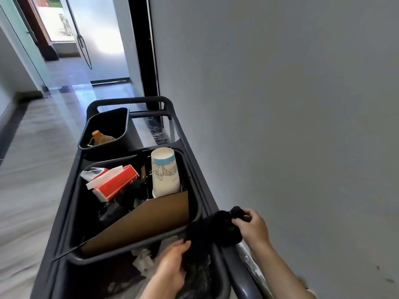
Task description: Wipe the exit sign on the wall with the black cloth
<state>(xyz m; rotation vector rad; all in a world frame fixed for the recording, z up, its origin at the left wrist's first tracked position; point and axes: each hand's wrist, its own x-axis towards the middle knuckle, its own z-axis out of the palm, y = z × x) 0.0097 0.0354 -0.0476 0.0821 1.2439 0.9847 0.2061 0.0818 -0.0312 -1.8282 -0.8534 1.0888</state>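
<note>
A black cloth (212,230) hangs over the right rim of a dark grey cleaning cart (190,145), low in the head view. My right hand (251,225) pinches the cloth's upper end, close to the wall. My left hand (172,266) grips its lower edge above the cart's near bin. No exit sign shows anywhere in the frame; only a plain grey wall (291,104) fills the right side.
The cart's middle bin (194,203) holds a paper cup (165,172), a red-and-white box (114,182) and a brown cardboard sheet (146,221). A far bin (103,130) contains an orange-capped bottle. A corridor runs left of the cart toward glass doors (86,35).
</note>
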